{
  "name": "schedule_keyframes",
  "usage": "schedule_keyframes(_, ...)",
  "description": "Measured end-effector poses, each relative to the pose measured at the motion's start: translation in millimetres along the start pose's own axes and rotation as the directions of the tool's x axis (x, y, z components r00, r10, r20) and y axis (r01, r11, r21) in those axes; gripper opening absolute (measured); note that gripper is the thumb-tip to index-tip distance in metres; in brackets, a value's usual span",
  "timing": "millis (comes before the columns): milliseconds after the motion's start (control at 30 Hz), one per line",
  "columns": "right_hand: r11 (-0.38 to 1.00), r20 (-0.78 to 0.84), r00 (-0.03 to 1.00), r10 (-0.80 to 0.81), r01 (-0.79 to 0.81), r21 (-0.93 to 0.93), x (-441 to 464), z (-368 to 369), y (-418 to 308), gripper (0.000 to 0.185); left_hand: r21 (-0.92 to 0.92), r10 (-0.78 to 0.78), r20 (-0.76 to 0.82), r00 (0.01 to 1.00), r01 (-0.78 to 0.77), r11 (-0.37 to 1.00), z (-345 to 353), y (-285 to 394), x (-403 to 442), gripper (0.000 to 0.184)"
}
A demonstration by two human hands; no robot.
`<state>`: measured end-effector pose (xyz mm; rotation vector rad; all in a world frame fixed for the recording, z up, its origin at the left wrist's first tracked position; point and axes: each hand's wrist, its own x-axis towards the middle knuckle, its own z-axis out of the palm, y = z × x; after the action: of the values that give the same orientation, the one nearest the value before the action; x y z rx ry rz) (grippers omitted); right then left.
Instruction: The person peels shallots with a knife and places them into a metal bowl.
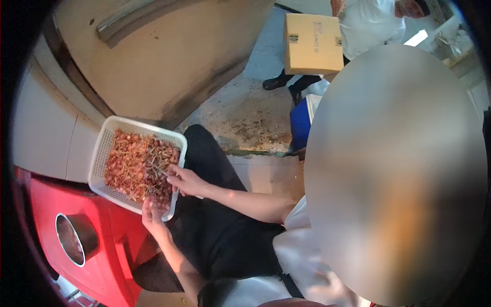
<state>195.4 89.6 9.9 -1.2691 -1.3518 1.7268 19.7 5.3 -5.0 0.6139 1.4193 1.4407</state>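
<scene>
A white perforated plastic basket [97,162] holds a heap of small reddish shallots [128,163] with dry skins and stringy roots. It rests partly against a black-trousered leg, beside a red surface. My right hand [188,182] is closed over the basket's near side, on what looks like a small knife [163,172] with a thin greyish blade pointing into the heap. Lower down, my left hand [154,219] is at the basket's near rim, fingers pinched together. A small pinkish piece, apparently a shallot, shows at its fingertips, partly hidden.
On the red surface [46,204] stands a metal pot [91,235] with a few pinkish pieces inside. A worn brown door panel [179,56] is beyond the basket. Farther off, a person carries a cardboard box [313,45] near a blue cooler [300,124]. A blurred oval hides the right side.
</scene>
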Motion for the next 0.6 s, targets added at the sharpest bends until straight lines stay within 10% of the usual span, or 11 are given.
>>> schedule_keyframes(133, 0.998, -0.001, 0.999, -0.046, 0.046, 0.049, 12, 0, 15, 0.027, 0.109, 0.086, 0.125, 0.989, -0.099, 0.989, -2, 16, -5, 0.024)
schedule_keyframes(200, 0.995, 0.009, 1.0, -0.004, 0.003, 0.104, 6, -4, 2, 0.029, 0.299, -0.122, 0.327, 0.937, 0.02, 0.954, -10, 50, -7, 0.022)
schedule_keyframes(300, 0.994, 0.074, 0.997, 0.029, -0.037, 0.107, 9, -9, 7, 0.031, 0.385, 0.004, 0.581, 0.814, -0.279, 0.88, 10, 156, -48, 0.025)
schedule_keyframes(400, 0.995, 0.094, 0.996, -0.003, -0.006, 0.099, 8, -8, 10, 0.032, -0.054, 0.537, 0.753, 0.38, -0.778, 0.626, -23, 219, -77, 0.014)
schedule_keyframes(500, 0.99, 0.095, 0.995, 0.011, -0.024, 0.141, 12, -5, 10, 0.032, -0.202, 0.82, 0.568, 0.072, -0.953, 0.224, 12, 258, -111, 0.037)
schedule_keyframes(567, 0.989, 0.095, 0.994, 0.048, -0.06, 0.133, 13, -6, 10, 0.033, 0.424, 0.308, 0.663, 0.682, -0.682, 0.596, -53, 216, -80, 0.017)
schedule_keyframes(600, 0.983, 0.078, 0.995, 0.061, -0.073, 0.17, 13, -4, 12, 0.034, 0.583, 0.017, 0.368, 0.93, -0.245, 0.775, -35, 205, -73, 0.022)
